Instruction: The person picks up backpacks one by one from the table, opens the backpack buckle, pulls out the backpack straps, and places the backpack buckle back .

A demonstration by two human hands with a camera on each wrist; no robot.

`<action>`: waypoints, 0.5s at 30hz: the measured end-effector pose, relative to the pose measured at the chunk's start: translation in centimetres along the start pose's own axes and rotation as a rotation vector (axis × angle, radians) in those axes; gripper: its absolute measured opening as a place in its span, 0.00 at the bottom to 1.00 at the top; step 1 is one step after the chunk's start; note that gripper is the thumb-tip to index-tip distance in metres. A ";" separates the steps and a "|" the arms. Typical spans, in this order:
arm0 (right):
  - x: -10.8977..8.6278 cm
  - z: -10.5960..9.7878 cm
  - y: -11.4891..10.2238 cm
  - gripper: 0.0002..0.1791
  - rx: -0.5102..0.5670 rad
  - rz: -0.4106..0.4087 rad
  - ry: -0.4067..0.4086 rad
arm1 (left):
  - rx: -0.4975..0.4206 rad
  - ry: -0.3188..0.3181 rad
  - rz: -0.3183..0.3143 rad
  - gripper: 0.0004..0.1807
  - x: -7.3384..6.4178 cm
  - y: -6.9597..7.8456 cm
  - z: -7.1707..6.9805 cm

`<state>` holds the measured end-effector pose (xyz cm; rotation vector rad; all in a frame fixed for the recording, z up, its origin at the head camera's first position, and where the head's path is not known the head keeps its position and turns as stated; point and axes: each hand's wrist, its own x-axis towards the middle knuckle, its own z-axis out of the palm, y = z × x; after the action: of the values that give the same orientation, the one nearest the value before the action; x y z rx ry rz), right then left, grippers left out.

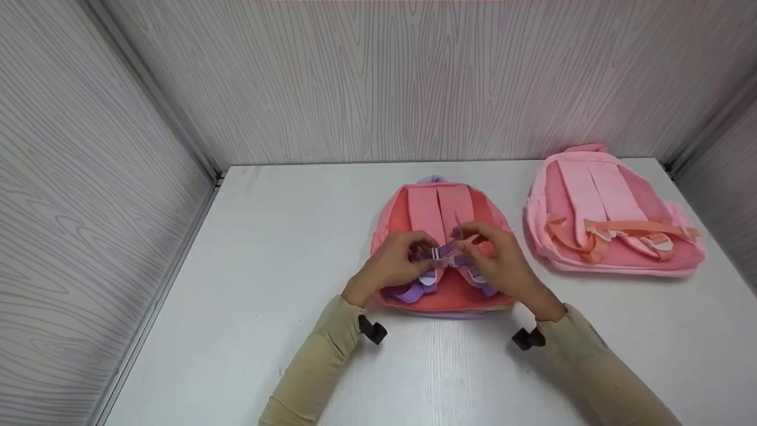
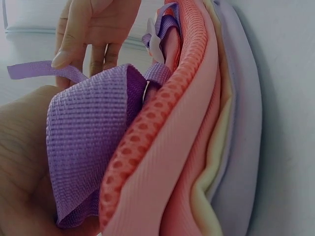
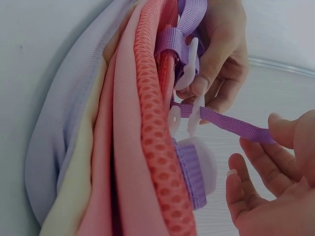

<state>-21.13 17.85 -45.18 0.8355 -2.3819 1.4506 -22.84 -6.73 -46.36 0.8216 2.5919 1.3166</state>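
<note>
A coral-pink child's backpack (image 1: 440, 300) lies on the table with its back panel and shoulder straps facing up. My left hand (image 1: 393, 258) pinches a white plastic buckle (image 3: 195, 115) over the lower middle of the panel. From that buckle a narrow purple webbing strap (image 3: 236, 125) runs out taut, and my right hand (image 1: 500, 260) pinches it between thumb and fingers. The strap's loose end (image 2: 29, 70) sticks out past the right thumb. A wide purple webbing loop (image 2: 88, 142) stands close by the left palm. White adjusters (image 1: 428, 277) hang at the strap bottoms.
A second, lighter pink backpack (image 1: 609, 219) with orange webbing lies to the right, also back side up. Wood-grain panels (image 1: 378, 83) rise behind and beside the white table (image 1: 284, 236). Dark wrist mounts (image 1: 372, 329) sit on both sleeves.
</note>
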 end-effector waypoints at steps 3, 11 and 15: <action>-0.2 -0.2 0.1 0.11 0.037 0.043 0.014 | 0.005 -0.004 -0.010 0.14 0.0 0.0 0.0; -0.6 -1.0 0.2 0.11 0.080 0.077 0.035 | 0.009 -0.004 -0.021 0.13 0.0 -0.1 0.1; -0.8 -1.4 0.2 0.10 0.127 0.082 0.030 | 0.004 -0.002 -0.028 0.12 -0.1 -0.1 0.1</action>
<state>-20.69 19.46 -45.03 0.7466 -2.3482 1.6493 -22.78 -6.75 -46.56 0.7844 2.5956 1.3025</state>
